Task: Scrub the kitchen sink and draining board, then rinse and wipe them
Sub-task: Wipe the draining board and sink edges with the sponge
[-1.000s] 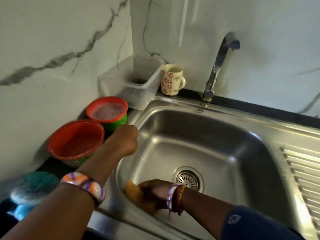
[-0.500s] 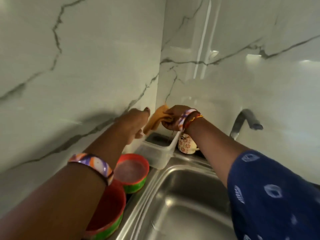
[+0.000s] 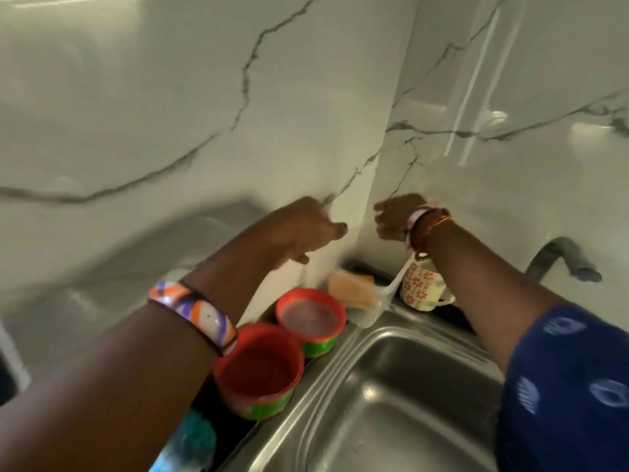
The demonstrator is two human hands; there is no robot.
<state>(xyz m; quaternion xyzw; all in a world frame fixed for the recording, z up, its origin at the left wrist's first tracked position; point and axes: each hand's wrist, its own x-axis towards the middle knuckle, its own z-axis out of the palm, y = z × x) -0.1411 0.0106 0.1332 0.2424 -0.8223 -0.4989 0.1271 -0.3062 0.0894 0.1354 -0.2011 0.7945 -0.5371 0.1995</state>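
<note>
Now the orange sponge (image 3: 352, 290) has left the fingers — half a second ago the right hand (image 3: 396, 218) pinched it up by the wall corner, and it lies in the clear plastic tub (image 3: 369, 315) beside the stainless steel sink (image 3: 391, 403). Both hands hang above the tub holding nothing, fingers loosely curled, the left hand (image 3: 303, 229) just apart from the right. Two red-rimmed green bowls (image 3: 258, 373) sit left of the sink — the flowered cream mug (image 3: 423, 289) behind it.

head view | looks forward-down | close over sink (image 3: 391, 396) corner
</note>
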